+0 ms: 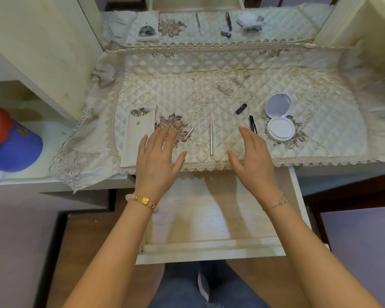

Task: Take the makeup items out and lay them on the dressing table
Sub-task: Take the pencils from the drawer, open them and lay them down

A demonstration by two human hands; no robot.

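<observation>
On the quilted cream cloth of the dressing table lie a cream brush pouch, a small pink cap, a long pink pencil, a black cap, a black mascara wand and an open white compact. My left hand hovers open beside the pouch and the pink cap. My right hand hovers open, its fingertips just in front of the mascara wand. Both hands hold nothing.
A pulled-out cream drawer sits below my wrists with nothing visible inside. A mirror at the back reflects the items. A red and blue container stands on the left shelf. Cabinet sides flank the table left and right.
</observation>
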